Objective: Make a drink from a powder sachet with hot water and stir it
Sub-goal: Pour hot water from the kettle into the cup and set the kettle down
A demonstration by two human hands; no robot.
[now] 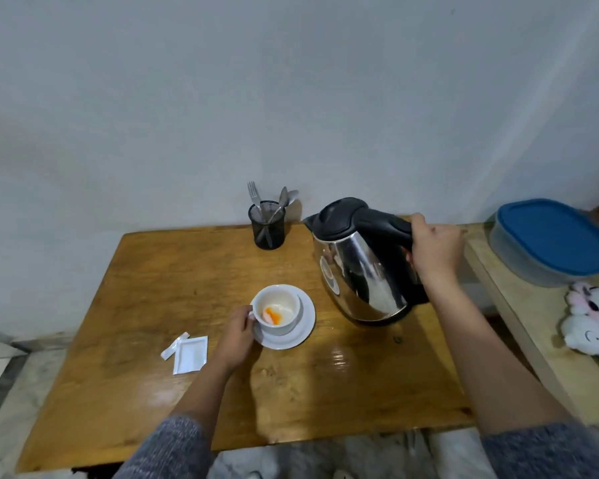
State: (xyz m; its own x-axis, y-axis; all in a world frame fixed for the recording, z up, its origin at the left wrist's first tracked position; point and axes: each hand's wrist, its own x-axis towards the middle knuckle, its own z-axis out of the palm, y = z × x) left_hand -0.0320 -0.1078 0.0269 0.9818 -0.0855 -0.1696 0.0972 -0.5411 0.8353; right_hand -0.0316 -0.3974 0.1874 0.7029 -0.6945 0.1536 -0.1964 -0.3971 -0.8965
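Sleeves of grey, nubbly knit frame the bottom of the frame, and my bare forearms reach out of them over a glossy, honey-brown wooden table (187, 271) with a worn grain and bright glare patches. Left of centre lies the flat white sachet (190, 354), square and papery, with its narrow torn-off strip (174, 345) just beside it at its upper left. My left hand (236, 337) sits just right of that, fingers curled closed around the handle of the smooth white ceramic cup (279, 314). The cup stands on a round white saucer (305, 326), near the middle of the frame, and inside it I see a small heap of orange and pale powder at the bottom. To the right, my right hand (434, 250) is wrapped tight around the black plastic handle of the kettle (360, 271), a rounded, mirror-bright steel body with a black lid and spout; it is tilted, spout toward the left, and whether its base touches the table I cannot tell. Farther back, against the plain pale wall, stands a black mesh holder (268, 226), cylindrical, with a metal fork and spoons upright in it. At the right edge, on a paler surface, sit a translucent container with a blue lid (554, 236) and soft plush toys (592, 319).
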